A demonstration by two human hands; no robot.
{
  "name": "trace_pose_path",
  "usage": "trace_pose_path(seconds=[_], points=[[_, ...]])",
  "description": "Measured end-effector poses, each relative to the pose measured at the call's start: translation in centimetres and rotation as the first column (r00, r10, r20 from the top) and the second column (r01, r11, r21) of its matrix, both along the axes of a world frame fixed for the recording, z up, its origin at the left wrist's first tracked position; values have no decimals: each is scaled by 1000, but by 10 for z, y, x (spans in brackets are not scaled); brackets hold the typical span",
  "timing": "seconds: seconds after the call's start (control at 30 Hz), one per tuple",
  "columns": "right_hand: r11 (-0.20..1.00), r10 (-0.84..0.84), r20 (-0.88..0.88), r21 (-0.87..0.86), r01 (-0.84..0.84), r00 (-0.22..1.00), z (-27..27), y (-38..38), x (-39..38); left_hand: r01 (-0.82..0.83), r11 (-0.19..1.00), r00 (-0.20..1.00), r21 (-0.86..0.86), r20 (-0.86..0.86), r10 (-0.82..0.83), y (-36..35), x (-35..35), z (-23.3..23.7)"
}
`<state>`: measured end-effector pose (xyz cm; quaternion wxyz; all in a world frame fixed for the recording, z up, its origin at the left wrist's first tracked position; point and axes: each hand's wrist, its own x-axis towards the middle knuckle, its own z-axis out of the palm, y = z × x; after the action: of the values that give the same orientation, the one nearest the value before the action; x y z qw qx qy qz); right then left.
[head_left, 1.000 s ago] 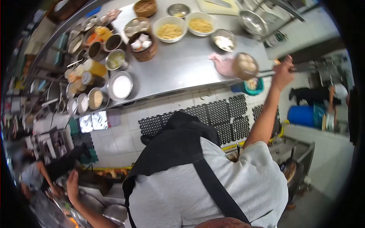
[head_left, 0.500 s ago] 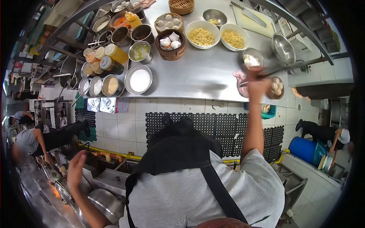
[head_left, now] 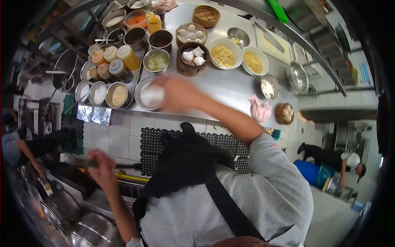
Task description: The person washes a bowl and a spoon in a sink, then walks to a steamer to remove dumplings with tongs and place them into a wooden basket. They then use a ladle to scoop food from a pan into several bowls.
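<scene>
My right hand (head_left: 177, 94), smeared by motion, is over the right side of a metal bowl of white powder (head_left: 148, 96) at the table's front edge; what its fingers hold, if anything, is hidden. My left hand (head_left: 102, 164) is raised below the table at the lower left, its fingers blurred, beside a long dark handle. Right behind the powder bowl stands a bowl of greenish liquid (head_left: 156, 61). Smaller tins of white powder (head_left: 98, 94) and tan powder (head_left: 119, 95) stand to its left.
On the steel table (head_left: 230, 96) are a steamer with white buns (head_left: 192, 57), noodle bowls (head_left: 222, 55), a pink cloth (head_left: 260, 109), squeeze bottles (head_left: 127, 57) and a knife (head_left: 269, 38) on a board. One co-worker (head_left: 347, 160) is at the right, another (head_left: 24, 146) at the left.
My right hand has swung left from near the pink cloth to the white powder bowl. My left hand has moved slightly right. The view has shifted, and the cloth lies uncovered.
</scene>
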<state>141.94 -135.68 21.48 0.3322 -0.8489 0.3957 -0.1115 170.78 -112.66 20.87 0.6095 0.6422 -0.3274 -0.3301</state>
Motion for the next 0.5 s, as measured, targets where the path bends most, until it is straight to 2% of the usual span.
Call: trace_pose_path(seconds=[0.03,0.07,0.1,0.13,0.17,0.23,0.27,0.3,0.33,0.37,0.4,0.43,0.5], points=[[971,-209,44,-112,212,977,-23,-56,-25,-114,992,978,51,-169,122,16,16,-7],[913,-401,-126,-136,384,908,-7,-106,-46,-181,979,983,93,-23,184,33,26,-10],[866,-471,112,-130,483,875,-27,-155,-78,-402,906,910,131,-56,411,41,28,-12],[809,-549,170,-139,572,818,-58,-211,-104,-366,921,930,135,20,367,54,25,-2],[769,-444,66,-484,418,893,-99,-271,-140,-325,934,945,149,99,313,70,21,10],[794,-429,-180,-543,274,885,-139,-338,-173,-402,877,906,263,250,340,97,15,20],[805,-407,-179,-534,259,896,-159,-362,-182,-457,834,883,308,265,387,109,12,21],[847,-400,-252,-469,250,881,-180,-382,-188,-478,822,873,311,271,405,122,9,23],[883,-386,-327,-401,243,862,-186,-388,-181,-461,812,872,359,353,338,136,7,27],[893,-363,-329,-391,225,871,-191,-392,-177,-446,795,865,411,428,263,151,5,31],[921,-389,-399,-184,343,831,-177,-384,-170,-462,789,867,406,395,305,166,3,28],[888,-394,-478,22,459,786,-171,-381,-164,-478,776,860,411,400,317,183,5,31],[871,-418,-421,67,487,805,-180,-384,-165,-529,695,834,487,446,323,201,3,39]])
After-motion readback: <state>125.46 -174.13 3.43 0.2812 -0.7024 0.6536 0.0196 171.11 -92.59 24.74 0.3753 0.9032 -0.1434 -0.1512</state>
